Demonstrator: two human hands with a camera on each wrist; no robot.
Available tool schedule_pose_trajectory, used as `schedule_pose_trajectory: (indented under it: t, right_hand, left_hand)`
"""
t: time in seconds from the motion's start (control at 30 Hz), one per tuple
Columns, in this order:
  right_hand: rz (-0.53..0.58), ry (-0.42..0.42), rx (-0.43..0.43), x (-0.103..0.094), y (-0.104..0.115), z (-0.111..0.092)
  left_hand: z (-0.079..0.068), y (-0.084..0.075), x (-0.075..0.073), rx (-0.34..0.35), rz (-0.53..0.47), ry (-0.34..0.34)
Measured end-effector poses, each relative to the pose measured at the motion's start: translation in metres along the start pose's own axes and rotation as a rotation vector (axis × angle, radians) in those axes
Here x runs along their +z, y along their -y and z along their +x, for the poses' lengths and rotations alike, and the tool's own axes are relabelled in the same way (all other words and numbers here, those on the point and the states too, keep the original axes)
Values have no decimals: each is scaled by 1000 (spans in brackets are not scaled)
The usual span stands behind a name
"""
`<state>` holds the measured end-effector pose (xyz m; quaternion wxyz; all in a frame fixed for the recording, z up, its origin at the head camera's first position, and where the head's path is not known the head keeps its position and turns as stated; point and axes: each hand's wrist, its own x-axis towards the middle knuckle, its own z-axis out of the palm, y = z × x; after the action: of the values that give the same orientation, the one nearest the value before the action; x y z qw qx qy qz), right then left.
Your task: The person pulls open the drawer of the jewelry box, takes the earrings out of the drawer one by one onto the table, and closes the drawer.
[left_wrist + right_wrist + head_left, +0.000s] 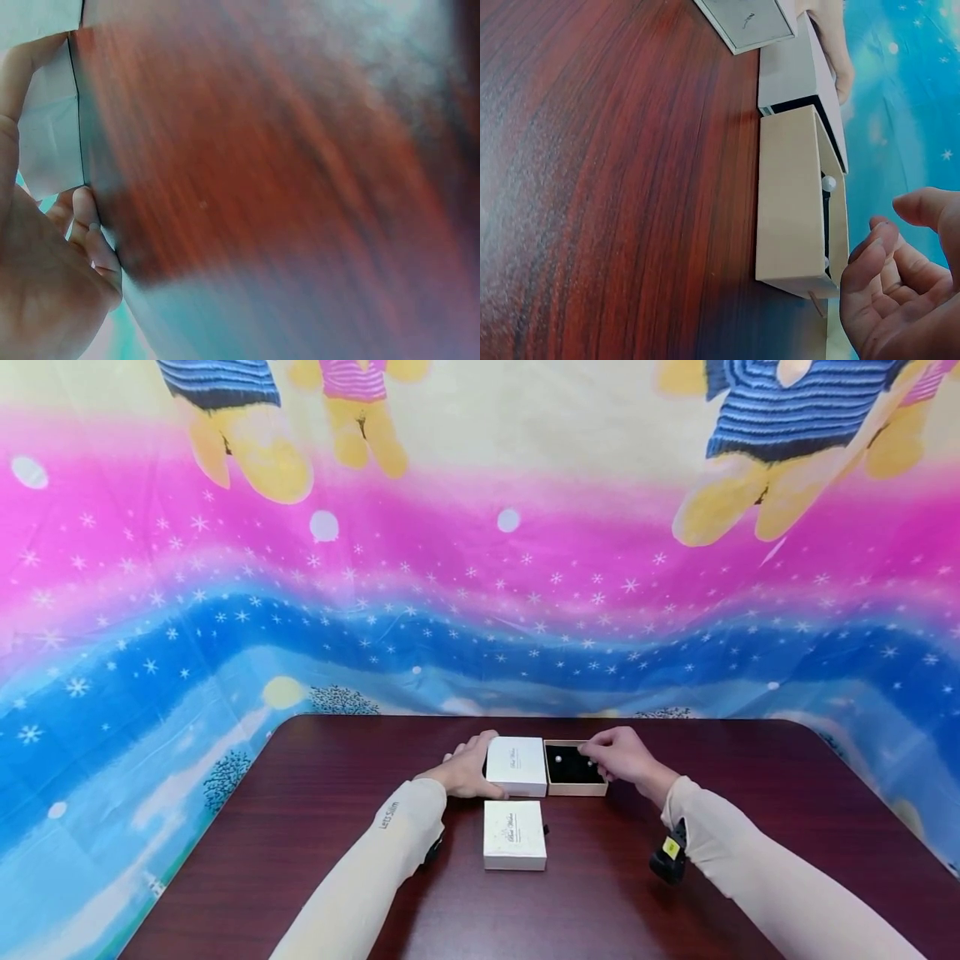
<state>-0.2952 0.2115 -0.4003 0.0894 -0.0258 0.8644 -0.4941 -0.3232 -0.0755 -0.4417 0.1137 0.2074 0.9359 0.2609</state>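
My left hand [471, 767] grips a white jewelry box sleeve [516, 766], fingers at its far left and thumb by its near side. From the sleeve's right end a drawer [787, 202] with a black lining is pulled out. A pearl stud [558, 759] sits on the lining, and a second pearl shows near the drawer's right end. Over that end hovers my right hand [621, 755]. In the right wrist view its fingers are bent, thumb and forefinger slightly apart, with nothing visible between them.
A second white box [514, 837], with a small dark tab at its right side, lies in front of the first. Both stand on a dark red wooden table [337, 860]. A patterned cloth [450, 568] hangs behind the table's back edge.
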Motion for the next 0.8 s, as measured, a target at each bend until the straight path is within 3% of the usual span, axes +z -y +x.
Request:
schedule_pose_trajectory:
  t: [0.8]
  right_hand:
    - [-41, -9, -18, 9, 3, 7]
  left_hand:
    - [1, 1, -1, -4, 0, 11]
